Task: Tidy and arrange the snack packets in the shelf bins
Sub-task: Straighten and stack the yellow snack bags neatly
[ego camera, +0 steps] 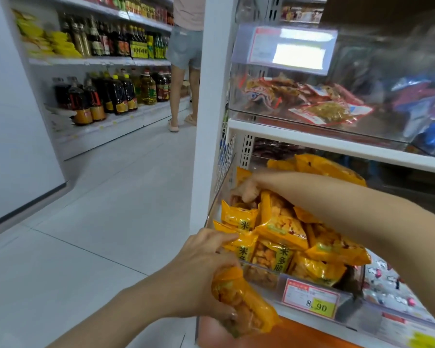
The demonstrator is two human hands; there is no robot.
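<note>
At nine o'clock a plain white wall panel fills the edge of the view, its foot meeting a pale grey tiled floor that runs up the aisle. At ten to eleven o'clock stand white store shelves loaded with dark glass and plastic bottles of sauce and oil. At twelve o'clock a person in denim shorts and sandals stands on the tiles, facing away. Just right of them a white upright post rises through the frame.

At six o'clock the left hand comes in from the lower left, its fingers curled round a crinkly orange snack packet, which it holds just outside the front left corner of a clear plastic shelf bin. The bin, at four to five o'clock, is heaped with more orange snack packets lying at mixed angles, some upright, some tilted.

The right hand reaches across from three o'clock to the bin's far left corner, fingers bent down among the packets; blur hides whether they hold one.

On the bin's front sits a red-and-yellow price label. At two o'clock, above a white shelf board, a second clear bin holds red-edged snack packets.
</note>
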